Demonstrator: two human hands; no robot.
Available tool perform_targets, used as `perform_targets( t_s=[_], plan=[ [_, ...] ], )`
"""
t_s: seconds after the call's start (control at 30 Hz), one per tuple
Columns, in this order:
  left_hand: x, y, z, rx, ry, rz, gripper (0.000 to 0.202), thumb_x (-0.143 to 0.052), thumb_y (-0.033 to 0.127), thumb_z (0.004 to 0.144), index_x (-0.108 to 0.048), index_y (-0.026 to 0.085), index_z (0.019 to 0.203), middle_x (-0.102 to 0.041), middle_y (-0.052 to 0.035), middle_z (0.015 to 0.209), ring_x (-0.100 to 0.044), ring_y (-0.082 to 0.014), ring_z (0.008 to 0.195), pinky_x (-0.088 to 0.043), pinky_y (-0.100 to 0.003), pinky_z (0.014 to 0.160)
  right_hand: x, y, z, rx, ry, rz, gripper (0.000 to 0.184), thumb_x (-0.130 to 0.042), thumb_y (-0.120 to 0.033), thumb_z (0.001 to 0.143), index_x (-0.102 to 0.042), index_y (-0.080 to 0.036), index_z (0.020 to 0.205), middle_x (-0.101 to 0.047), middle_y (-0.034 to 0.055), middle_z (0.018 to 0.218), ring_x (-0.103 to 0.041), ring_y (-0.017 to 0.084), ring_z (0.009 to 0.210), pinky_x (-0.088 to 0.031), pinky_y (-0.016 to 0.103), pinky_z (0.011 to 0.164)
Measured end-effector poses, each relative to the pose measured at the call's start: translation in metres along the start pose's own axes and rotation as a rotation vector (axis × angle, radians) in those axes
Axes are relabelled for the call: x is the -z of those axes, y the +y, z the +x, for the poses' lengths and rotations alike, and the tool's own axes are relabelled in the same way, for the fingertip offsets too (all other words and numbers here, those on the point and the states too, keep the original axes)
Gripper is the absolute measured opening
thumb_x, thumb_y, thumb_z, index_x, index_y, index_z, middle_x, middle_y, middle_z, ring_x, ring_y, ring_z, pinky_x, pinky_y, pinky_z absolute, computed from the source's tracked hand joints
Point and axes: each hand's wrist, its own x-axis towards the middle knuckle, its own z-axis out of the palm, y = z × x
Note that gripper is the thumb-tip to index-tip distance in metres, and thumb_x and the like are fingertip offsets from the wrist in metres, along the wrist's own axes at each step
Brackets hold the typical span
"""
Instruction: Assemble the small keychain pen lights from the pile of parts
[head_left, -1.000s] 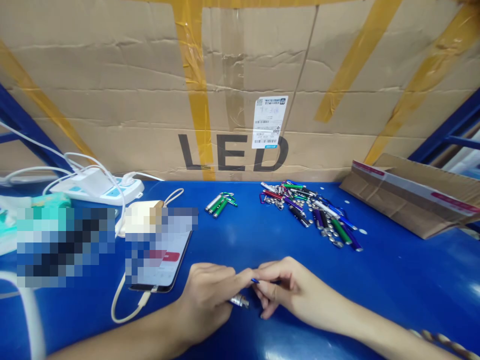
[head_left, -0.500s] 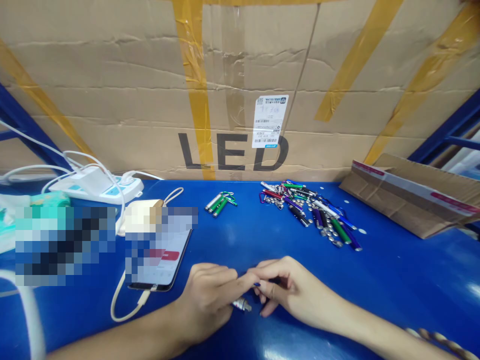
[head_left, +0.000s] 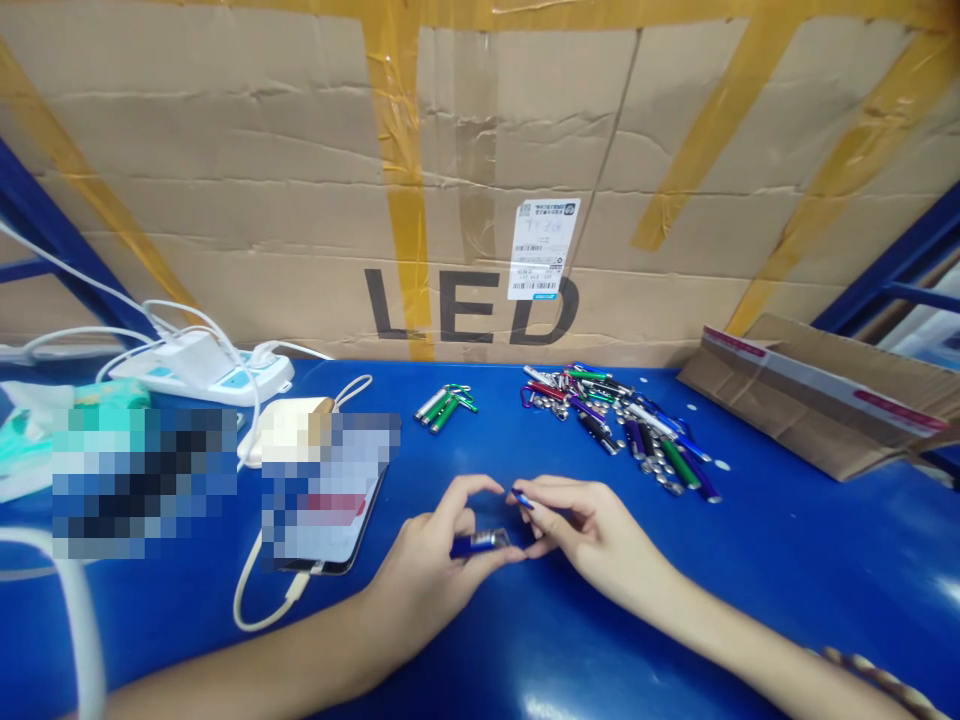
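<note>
My left hand (head_left: 435, 555) pinches a small blue keychain flashlight (head_left: 480, 543) with a silver end, just above the blue table (head_left: 787, 560). My right hand (head_left: 589, 530) meets it from the right, fingers closed on the torch's other end and on a small blue piece (head_left: 522, 498) at the fingertips. A pile of coloured keychain flashlights (head_left: 622, 425) with loose small silver parts lies behind the hands, to the right. Three green and silver flashlights (head_left: 444, 405) lie apart, behind and to the left.
A phone (head_left: 330, 510) on a cream cable lies left of my left hand. A white power strip (head_left: 206, 365) with plugs sits far left. A big cardboard box marked LED (head_left: 480, 180) walls the back; a flattened carton (head_left: 817, 395) lies at the right.
Both hands have lifted and moved away from me. The flashlight, earlier mostly hidden under the fingers, now shows its blue body between the two hands.
</note>
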Motion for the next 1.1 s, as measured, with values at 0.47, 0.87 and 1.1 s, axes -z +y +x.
perform_targets(
  t_s=[0.47, 0.87, 1.1],
  plan=[
    [0.005, 0.006, -0.001, -0.090, -0.203, -0.010, 0.019, -0.032, 0.018, 0.092, -0.049, 0.020, 0.100, -0.060, -0.0024, 0.090, -0.056, -0.0148, 0.082, -0.043, -0.026, 0.075, 0.003, -0.006, -0.004, 0.716, 0.309, -0.594, 0.031, -0.041, -0.001, 0.083, -0.061, -0.018, 0.099, -0.065, 0.0058, 0.088, -0.062, 0.014, 0.078, -0.053, 0.024, 0.067],
    [0.010, 0.004, 0.003, -0.042, -0.450, -0.285, 0.030, -0.020, 0.030, 0.096, -0.047, 0.017, 0.089, -0.040, 0.0043, 0.063, -0.039, -0.0113, 0.059, -0.035, -0.024, 0.061, -0.001, 0.006, -0.008, 0.872, 0.297, -0.721, 0.048, -0.040, 0.006, 0.078, -0.049, -0.019, 0.118, -0.064, 0.0080, 0.096, -0.060, 0.015, 0.079, -0.052, 0.027, 0.066],
    [0.010, 0.004, 0.003, -0.047, -0.487, -0.353, 0.032, -0.020, 0.034, 0.096, -0.044, 0.018, 0.084, -0.042, 0.0031, 0.066, -0.040, -0.0108, 0.060, -0.036, -0.023, 0.061, -0.004, 0.001, -0.008, 0.855, 0.319, -0.699, 0.042, -0.040, 0.004, 0.078, -0.054, -0.018, 0.112, -0.065, 0.0070, 0.093, -0.062, 0.015, 0.081, -0.054, 0.026, 0.067]
  ],
)
